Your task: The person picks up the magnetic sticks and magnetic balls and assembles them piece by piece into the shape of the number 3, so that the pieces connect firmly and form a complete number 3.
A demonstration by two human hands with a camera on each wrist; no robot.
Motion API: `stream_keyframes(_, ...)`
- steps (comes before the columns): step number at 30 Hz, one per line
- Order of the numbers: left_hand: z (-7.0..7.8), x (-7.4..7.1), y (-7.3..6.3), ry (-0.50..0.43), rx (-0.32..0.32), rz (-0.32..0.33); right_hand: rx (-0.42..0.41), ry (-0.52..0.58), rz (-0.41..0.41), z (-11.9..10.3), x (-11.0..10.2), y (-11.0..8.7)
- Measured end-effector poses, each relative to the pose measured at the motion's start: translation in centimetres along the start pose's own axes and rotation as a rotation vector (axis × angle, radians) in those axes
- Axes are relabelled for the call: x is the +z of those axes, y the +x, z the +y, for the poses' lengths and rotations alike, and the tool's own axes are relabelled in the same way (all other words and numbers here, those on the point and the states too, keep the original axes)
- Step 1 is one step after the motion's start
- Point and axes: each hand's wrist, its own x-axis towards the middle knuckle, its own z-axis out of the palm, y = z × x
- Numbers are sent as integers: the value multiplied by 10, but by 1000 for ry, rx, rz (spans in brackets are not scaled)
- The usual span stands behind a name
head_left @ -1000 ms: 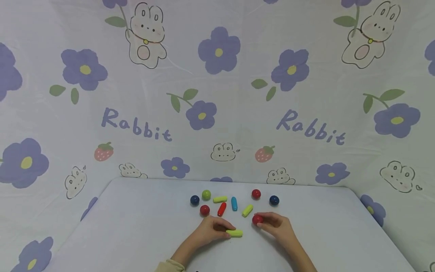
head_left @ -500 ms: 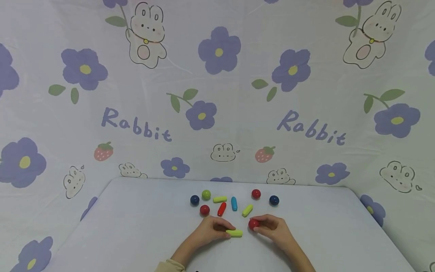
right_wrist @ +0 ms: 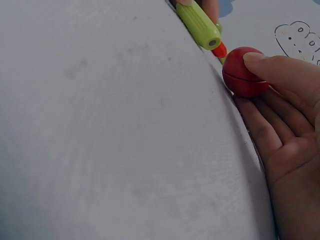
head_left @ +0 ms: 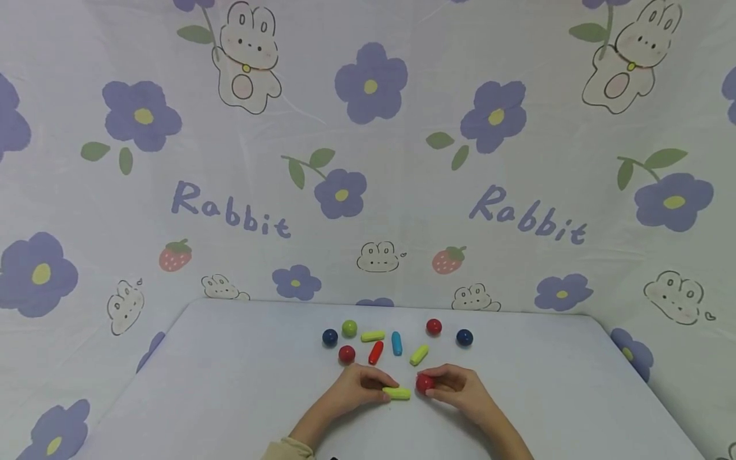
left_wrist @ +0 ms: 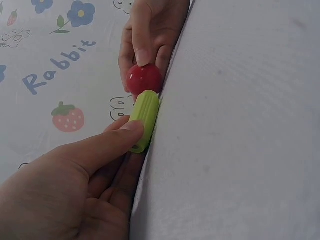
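Observation:
My left hand (head_left: 355, 387) pinches a ribbed yellow-green rod (head_left: 399, 394) between thumb and fingers, low over the white table. A small dark disc shows in the rod's end in the right wrist view. My right hand (head_left: 463, 391) holds a glossy red ball (head_left: 424, 384) with the thumb on one side and fingers on the other. A seam line runs round this ball (right_wrist: 245, 75). In the head view the ball sits just right of the rod's free end, with a narrow gap between them.
Behind the hands lie a blue rod (head_left: 397, 344), a red rod (head_left: 376, 352) and two yellow-green rods (head_left: 419, 354). Several balls stand around them, such as a green ball (head_left: 349, 328) and a dark blue ball (head_left: 464, 338). A patterned cloth (head_left: 402, 147) hangs behind the table.
My right hand has brought the red ball left and nearer to me, close to the rod's end. The left hand and its rod have stayed in place.

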Motion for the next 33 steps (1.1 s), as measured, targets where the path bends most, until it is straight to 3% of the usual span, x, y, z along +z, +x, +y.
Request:
stream_keyframes(7,-21,1,6,-17,-27,8,15,43,-53,2,2,1)
stream_keyframes(12,-28,1,7,-23,-35,6,38,51,-69,1,4,1)
stream_keyframes(25,-32,1,9,-14,-46,16,28,85,-123,-2,8,0)
stream_keyframes(33,-25,1,7,-13,-20,23,22,-14,-81,-3,8,-1)
